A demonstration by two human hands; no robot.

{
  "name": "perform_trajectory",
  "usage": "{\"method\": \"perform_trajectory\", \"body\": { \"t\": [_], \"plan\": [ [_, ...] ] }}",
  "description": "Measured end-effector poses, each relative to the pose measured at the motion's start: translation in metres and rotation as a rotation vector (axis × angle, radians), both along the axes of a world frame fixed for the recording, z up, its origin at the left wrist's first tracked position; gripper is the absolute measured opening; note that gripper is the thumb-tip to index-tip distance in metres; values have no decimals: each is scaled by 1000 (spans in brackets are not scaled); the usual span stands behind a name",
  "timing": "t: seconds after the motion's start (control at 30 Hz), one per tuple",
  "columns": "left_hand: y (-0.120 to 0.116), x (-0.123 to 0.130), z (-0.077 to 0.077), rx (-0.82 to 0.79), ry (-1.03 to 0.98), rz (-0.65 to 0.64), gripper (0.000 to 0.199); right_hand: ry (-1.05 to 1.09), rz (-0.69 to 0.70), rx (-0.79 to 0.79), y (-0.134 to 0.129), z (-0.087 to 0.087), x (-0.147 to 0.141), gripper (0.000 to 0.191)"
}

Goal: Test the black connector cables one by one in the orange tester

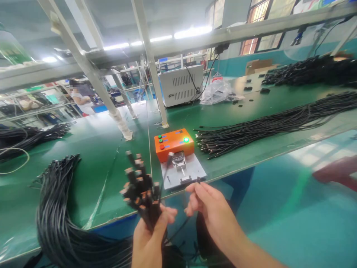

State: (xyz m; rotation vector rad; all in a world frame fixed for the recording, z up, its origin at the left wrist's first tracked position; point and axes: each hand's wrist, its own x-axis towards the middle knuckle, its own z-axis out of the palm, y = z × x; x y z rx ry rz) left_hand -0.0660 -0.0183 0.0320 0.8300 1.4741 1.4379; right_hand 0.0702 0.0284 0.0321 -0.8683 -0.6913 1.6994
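Note:
My left hand (153, 232) is closed around a bundle of black cables (143, 193), whose connector ends point upward with orange-brown tips. One cable of the bundle stands apart, its end in front of the orange box. My right hand (208, 203) pinches a small black cable connector (198, 180) between thumb and fingers, just below the metal plate's front edge. Beyond both hands is an orange box (174, 143) with green and red buttons and a lit green light. In front of it lies a metal plate (173, 180) with a small fixture.
Black cables (55, 193) curve over the green table (111, 193) at left. More cables (251, 130) lie at right. Behind are a grey metal cabinet (182, 85), a plastic bag (217, 91) and shelf posts (156, 74). A person (82, 98) stands far left.

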Motion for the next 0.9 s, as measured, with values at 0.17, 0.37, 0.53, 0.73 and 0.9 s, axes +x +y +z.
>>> {"method": "perform_trajectory", "body": {
  "t": [0.17,0.37,0.53,0.73,0.9],
  "plan": [
    [1,-1,-4,28,-180,-50,23,-101,219,-122,18,-19,10,23],
    [4,0,-12,4,-164,-79,29,-108,300,-128,22,-28,2,26],
    [3,-1,-11,-23,-148,-86,27,-85,301,-112,25,-27,1,27],
    [1,-2,-16,-18,-108,-106,21,-89,305,-132,30,-24,0,27],
    [0,-5,-12,-74,-66,-130,22,-88,285,-127,33,-23,-1,27]
  ]
}}
